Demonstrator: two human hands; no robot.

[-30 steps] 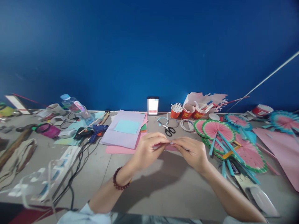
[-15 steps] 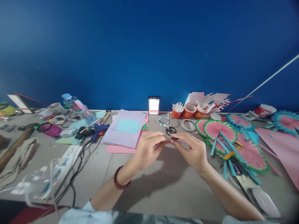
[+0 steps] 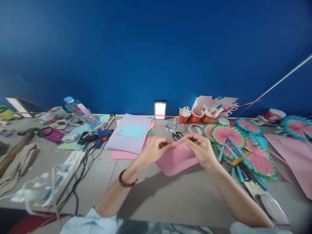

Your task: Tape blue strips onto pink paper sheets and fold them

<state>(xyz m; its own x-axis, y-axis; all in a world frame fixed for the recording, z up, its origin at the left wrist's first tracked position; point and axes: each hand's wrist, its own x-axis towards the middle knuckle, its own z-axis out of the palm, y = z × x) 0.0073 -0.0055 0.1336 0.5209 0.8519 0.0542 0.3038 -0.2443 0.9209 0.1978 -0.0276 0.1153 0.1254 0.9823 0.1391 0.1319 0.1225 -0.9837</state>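
Note:
Between both hands a sheet of pink paper hangs above the table, held along its upper edge, where a narrow folded strip shows. My left hand pinches the paper's upper left part, thumb against fingers. At the upper right of the same edge, my right hand is closed on it in a pinch. Just behind the fingers lie scissors with black handles, partly covered by the right hand. To the left, a stack of lilac paper carries a small light blue sheet.
Pink, green and blue pleated paper fans lie at the right. Red paper cups and a lit phone stand along the blue wall. A blue glue gun, a plastic bottle and a power strip with cables occupy the left.
The pink paper, seen almost edge-on before, has swung so its broad face shows below my hands. Both hands stay on its edge, and the right hand has shifted slightly left.

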